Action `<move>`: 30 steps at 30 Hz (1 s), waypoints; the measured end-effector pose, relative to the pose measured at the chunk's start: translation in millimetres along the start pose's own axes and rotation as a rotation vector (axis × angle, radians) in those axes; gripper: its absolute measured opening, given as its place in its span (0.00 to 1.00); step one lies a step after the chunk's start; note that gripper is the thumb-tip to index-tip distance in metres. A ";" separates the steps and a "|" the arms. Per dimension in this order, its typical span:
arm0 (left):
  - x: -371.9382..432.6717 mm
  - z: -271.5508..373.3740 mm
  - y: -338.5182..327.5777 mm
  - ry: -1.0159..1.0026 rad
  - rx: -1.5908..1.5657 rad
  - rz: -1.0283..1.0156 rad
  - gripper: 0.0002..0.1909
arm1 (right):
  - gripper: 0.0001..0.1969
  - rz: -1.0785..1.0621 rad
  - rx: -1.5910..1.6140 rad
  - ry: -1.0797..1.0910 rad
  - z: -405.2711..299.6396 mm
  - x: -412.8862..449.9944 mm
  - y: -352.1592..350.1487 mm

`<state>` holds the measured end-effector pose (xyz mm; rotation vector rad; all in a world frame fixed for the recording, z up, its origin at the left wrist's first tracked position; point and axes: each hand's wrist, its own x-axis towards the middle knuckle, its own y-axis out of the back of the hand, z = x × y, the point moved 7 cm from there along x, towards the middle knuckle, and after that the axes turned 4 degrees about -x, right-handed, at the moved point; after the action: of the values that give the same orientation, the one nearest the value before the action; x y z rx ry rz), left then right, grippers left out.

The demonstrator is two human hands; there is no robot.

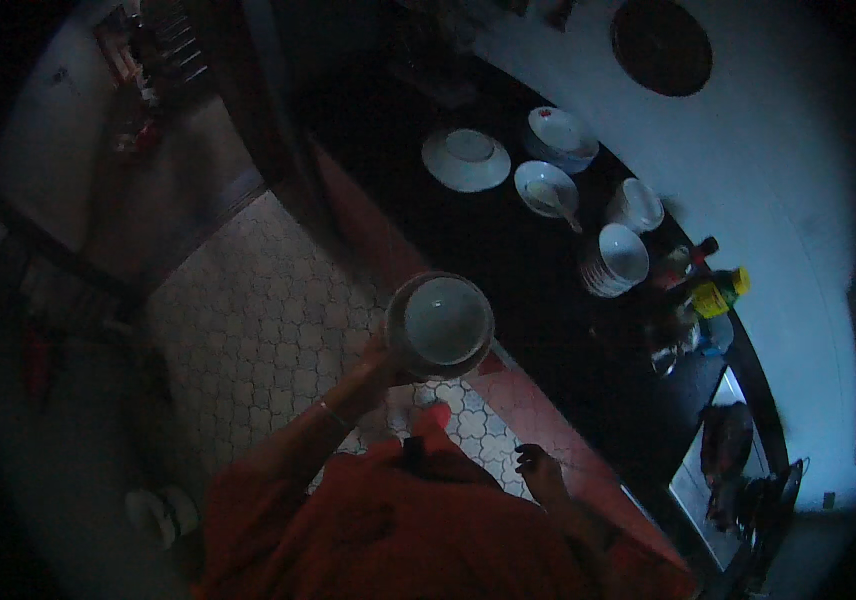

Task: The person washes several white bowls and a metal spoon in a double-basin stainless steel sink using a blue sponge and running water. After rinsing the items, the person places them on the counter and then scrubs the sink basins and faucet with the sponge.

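Observation:
My left hand point(384, 360) grips a white bowl point(449, 321) from its left side. A wider rim shows around it, so a larger bowl or dish seems to sit beneath; the dim light hides the exact stacking. This bowl is held over the floor, close to the dark countertop's edge. Lower down, my right hand point(542, 471) hangs beside the counter's pink tiled front, its fingers loosely curled and apart, with nothing seen in it.
The dark countertop point(540, 352) bears a wide dish point(465, 160), a bowl with a spoon point(545, 189), stacked bowls point(615, 260) and more dishes at the back. A yellow-labelled bottle point(711, 298) stands by the wall. A two-burner-like stove point(698, 484) holds dark cookware point(726, 442).

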<state>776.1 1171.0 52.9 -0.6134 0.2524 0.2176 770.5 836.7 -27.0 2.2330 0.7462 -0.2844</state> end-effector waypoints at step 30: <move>220.0 -10.1 -38.9 0.452 -0.130 -0.076 0.25 | 0.18 0.809 0.595 -0.806 -57.3 -127.5 -89.2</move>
<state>993.4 1161.7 0.7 -0.7967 0.6535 0.0181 613.5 872.6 12.7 2.4201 -0.7452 -0.9904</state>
